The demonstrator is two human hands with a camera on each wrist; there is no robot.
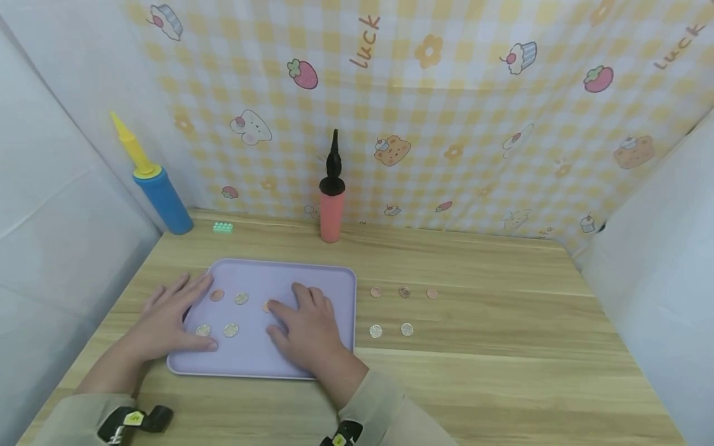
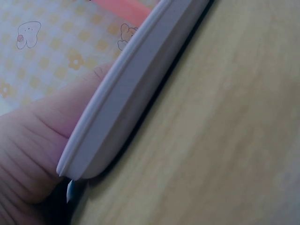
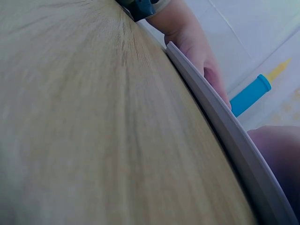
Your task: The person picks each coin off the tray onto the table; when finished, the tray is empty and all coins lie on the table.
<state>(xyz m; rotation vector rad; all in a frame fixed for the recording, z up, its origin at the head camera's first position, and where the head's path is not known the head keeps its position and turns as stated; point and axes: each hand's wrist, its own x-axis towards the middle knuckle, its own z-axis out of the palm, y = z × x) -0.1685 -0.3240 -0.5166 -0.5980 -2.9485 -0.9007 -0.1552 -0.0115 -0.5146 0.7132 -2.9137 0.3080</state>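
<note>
A lilac tray (image 1: 256,359) lies on the wooden table with several coins in it. My left hand (image 1: 167,322) rests over the tray's left edge with fingers spread. Its thumb lies beside a silver coin (image 1: 203,330), and its fingertips are close to a copper coin (image 1: 217,295). Two more silver coins lie nearby, an upper one (image 1: 241,298) and a lower one (image 1: 231,330). Reaching over the right part of the tray, my right hand (image 1: 311,327) touches a copper coin (image 1: 266,306) with the index fingertip, which partly covers it. The thumb stands apart from that coin.
Right of the tray are three brownish coins in a row, one at the middle (image 1: 404,292), and two silver coins below, one on the right (image 1: 406,329). A blue pump (image 1: 164,201), a pink pump (image 1: 331,217) and a green toy brick (image 1: 223,227) stand along the back.
</note>
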